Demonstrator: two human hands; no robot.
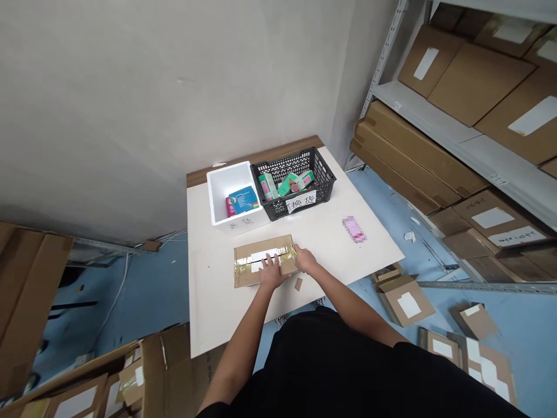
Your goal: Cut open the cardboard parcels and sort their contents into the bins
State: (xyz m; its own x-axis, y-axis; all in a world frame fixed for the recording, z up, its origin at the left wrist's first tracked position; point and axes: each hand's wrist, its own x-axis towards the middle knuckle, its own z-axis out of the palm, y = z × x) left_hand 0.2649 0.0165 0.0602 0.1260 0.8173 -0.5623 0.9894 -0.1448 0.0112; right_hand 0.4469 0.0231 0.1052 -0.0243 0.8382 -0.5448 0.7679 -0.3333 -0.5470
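One mostly hidden yellow tool (295, 249) gripped in right hand (306, 260); left hand (270, 273) spread on box (255, 249).

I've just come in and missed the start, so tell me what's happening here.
A person is handling a taped cardboard box on a white table. The left hand lies spread on top; the right hand, at the right end, grips a small yellow item. A dark line runs along the tape. Beyond stand a white bin and a black crate, both holding packages.

Plain black top (331, 371), short black sleeves (411, 355) either side of it; forearms (249, 328) bare beyond it, left hand (270, 274) and right hand (306, 261) too.
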